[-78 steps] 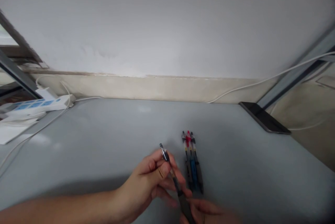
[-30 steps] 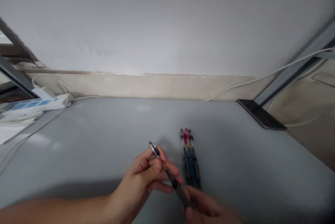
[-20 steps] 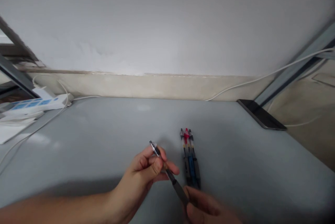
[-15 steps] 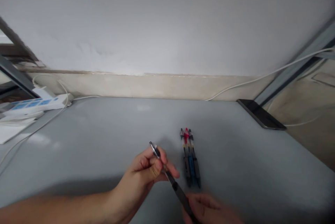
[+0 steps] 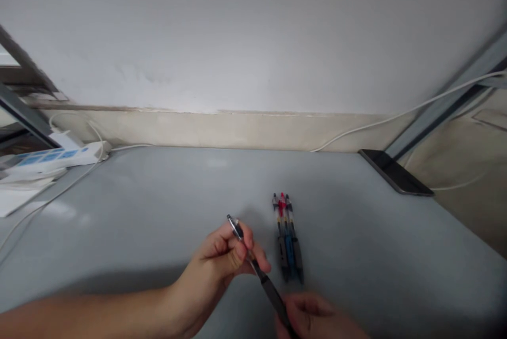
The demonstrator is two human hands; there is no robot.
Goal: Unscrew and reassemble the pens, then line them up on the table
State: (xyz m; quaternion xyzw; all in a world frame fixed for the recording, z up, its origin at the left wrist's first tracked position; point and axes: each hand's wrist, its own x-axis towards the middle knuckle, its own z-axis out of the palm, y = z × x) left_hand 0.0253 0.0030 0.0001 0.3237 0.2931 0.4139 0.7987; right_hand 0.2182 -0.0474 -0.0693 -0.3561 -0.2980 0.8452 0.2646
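Head view: looks like a two-handed hold, left hand (image 5: 206,270) and right hand (image 5: 320,320) both with a grip on the tilted pen (image 5: 271,293), near three pens (image 5: 290,254) on the desk (image 5: 158,207); moving it probably needs both in sync.

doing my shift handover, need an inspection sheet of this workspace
Surface: grey tabletop, glossy patches at left
Pens: one pen in both hands; three pens lie side by side, the middle one with red top and blue grip
Clutter: dark flat device at right edge; white power strip at left
Left hand: pinches the held pen's upper part
Right hand: holds its grip end
Cables: white cables at left and right
Surroundings: pale wall, marked near its lower edge
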